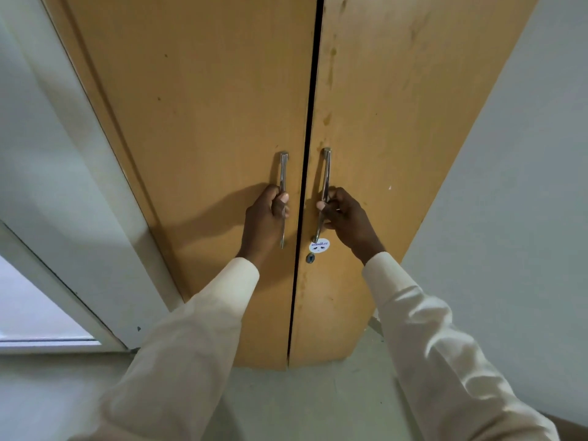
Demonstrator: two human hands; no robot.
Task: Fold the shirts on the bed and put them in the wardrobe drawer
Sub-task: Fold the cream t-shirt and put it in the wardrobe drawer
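A tall wooden wardrobe fills the middle of the head view, both doors closed with a dark gap between them. My left hand (265, 218) grips the metal bar handle (283, 168) of the left door (197, 122). My right hand (345, 218) grips the metal bar handle (326, 167) of the right door (397, 106). Both arms wear cream long sleeves. No shirts, bed or drawer are in view.
A round white sticker (319, 246) and a keyhole (310, 258) sit below the right handle. A white frame with a window (38, 307) stands at the left, a white wall (515, 186) at the right, pale floor (302, 402) below.
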